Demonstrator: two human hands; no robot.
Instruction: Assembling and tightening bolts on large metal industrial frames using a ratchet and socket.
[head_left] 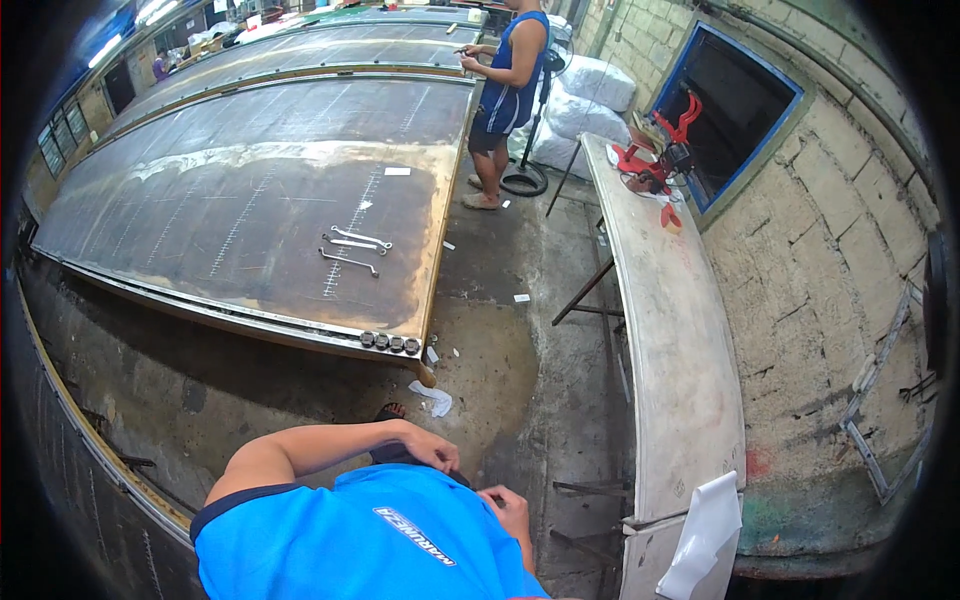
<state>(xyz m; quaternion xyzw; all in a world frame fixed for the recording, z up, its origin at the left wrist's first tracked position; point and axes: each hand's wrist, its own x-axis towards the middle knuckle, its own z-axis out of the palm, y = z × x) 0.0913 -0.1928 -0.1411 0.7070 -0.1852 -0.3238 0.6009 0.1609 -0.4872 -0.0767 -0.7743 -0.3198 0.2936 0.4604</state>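
My left hand [432, 450] is at my waist, its fingers curled in beside a dark thing that my blue shirt partly hides. Close by on the right, my right hand [508, 508] is also closed, its fingertips bent inward. What either hand grips, if anything, is too small and covered to make out. Ahead on the long dark table [300, 290] lie a few offset ring wrenches [349, 262]. Several dark metal pieces like nuts or sockets [390, 343] stand in a row at the table's near right corner.
A long pale bench [680, 330] runs along the block wall at right, bearing a red machine [660, 150] and a white sheet [705, 535]. A co-worker in blue [515, 70] stands beyond the table. White sacks [590, 105] are behind, and a white scrap [432, 398] lies on the floor.
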